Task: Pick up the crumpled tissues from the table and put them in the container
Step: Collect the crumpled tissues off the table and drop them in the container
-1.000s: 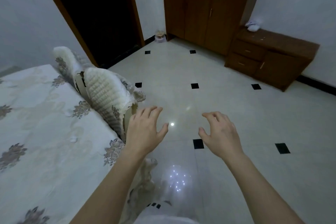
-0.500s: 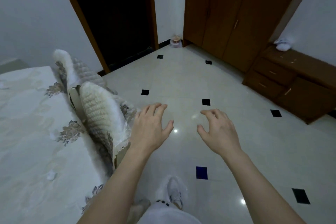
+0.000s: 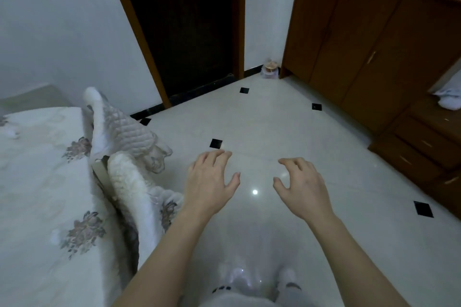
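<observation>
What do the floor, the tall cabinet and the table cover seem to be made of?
Floor: probably glazed ceramic or polished stone tile, glossy; it mirrors a bright light spot. Tall cabinet: brown wood or wood veneer, smooth and semi-matte; grain is too blurred to confirm. Table cover: pale fabric, matte, with flower patterns.

Both hands, left hand (image 3: 210,185) and right hand (image 3: 303,188), hover empty over the shiny floor (image 3: 274,127), flowery counter (image 3: 37,182) off to the left.

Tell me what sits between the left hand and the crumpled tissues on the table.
The quilted chair back rises at the edge of the table, in this view between the left hand and the small white tissue lying there. The hand is empty, over the floor.
</observation>
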The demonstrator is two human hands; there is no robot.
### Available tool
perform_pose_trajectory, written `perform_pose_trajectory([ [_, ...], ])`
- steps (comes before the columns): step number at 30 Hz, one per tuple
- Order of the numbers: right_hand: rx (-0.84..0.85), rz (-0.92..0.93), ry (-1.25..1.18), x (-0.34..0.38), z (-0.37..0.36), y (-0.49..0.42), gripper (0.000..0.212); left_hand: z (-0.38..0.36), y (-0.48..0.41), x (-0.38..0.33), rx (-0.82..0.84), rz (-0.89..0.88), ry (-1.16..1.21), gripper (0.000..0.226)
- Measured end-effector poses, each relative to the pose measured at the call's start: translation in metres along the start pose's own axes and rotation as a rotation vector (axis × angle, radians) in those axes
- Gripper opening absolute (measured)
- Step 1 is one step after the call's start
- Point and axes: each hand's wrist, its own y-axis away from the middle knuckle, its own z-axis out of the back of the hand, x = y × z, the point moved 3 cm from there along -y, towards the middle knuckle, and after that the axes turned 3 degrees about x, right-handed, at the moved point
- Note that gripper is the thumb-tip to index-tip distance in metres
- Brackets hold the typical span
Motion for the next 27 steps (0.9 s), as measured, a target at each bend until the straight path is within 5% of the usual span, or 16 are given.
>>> perform_pose_trajectory([
  [15, 0.204, 0.354, -0.063, -0.018, -0.026, -0.267, 0.047, -0.036, -0.158, 0.036, -0.082, 0.464, -0.133, 0.047],
  [27, 0.476, 0.898, -0.109, 0.121, -0.087, -0.318, 0.047, 0.002, -0.115, 0.076, -0.244, 1.004, -0.208, 0.047],
])
